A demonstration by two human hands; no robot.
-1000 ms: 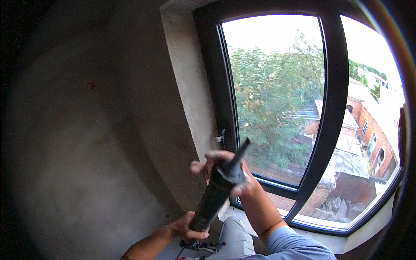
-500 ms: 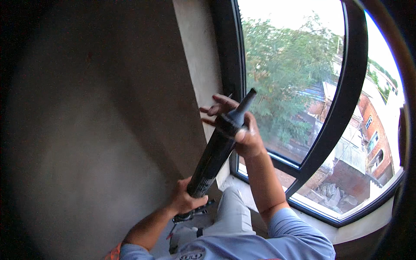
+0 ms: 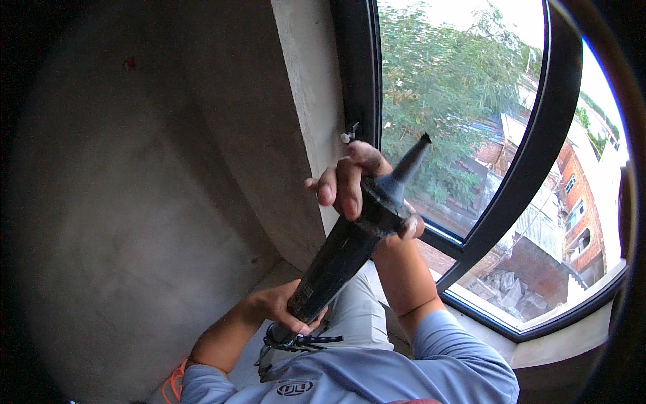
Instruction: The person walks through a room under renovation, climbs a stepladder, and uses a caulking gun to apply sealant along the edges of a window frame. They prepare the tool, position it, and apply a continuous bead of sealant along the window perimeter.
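Observation:
A black caulking gun (image 3: 333, 266) slants up and away to the right in front of my body, its tapered grey-black nozzle (image 3: 410, 163) aimed toward the window. My left hand (image 3: 279, 303) is wrapped around the rear of the barrel, just above the dark handle and trigger parts (image 3: 303, 342), which show partly against my clothes. At the front end, my right hand (image 3: 350, 180) curls around the collar (image 3: 383, 205) below the nozzle. Its thumb side is on the right of the collar and its bent fingers are on the left; the palm is hidden behind.
A dark-framed window (image 3: 560, 121) stands close on the right, with a small latch (image 3: 348, 135) on its left frame. Bare grey plaster wall (image 3: 148, 236) fills the left side. An orange cord-like item (image 3: 175, 382) lies at lower left.
The gun's front end has swung slightly right and come closer, with the nozzle more to the right. My right hand's fingers have curled down over the collar; my left keeps its hold.

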